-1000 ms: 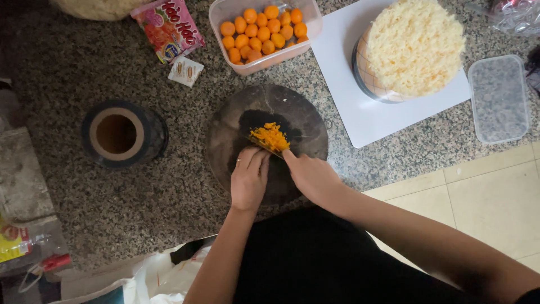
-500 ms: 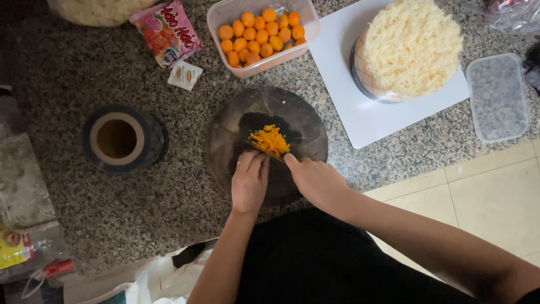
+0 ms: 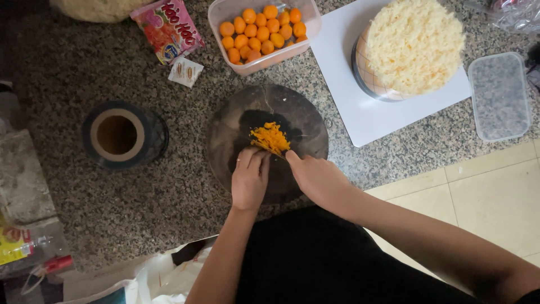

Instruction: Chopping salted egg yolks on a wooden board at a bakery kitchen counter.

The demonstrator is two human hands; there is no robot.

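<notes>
Left hand (image 3: 249,179), fingers curled, steadies a chopped orange heap (image 3: 270,138) on the round dark board (image 3: 230,121); right hand (image 3: 316,177) closed, its grasp unclear; speckled surface (image 3: 169,186) beneath.

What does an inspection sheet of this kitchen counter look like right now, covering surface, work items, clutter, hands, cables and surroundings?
Surface: speckled grey granite counter.
Job's things: round dark wooden chopping board carrying a small heap of chopped orange bits.
Clutter: clear plastic tub of orange balls; pale shredded-topped round cake on a white board; clear rectangular lid; dark tape roll; pink snack packet; small white sachet.
Hands: left hand and right hand both at the heap's near edge; any tool held cannot be told.
Cables: nothing seen.
Surroundings: cream floor tiles at right.
</notes>
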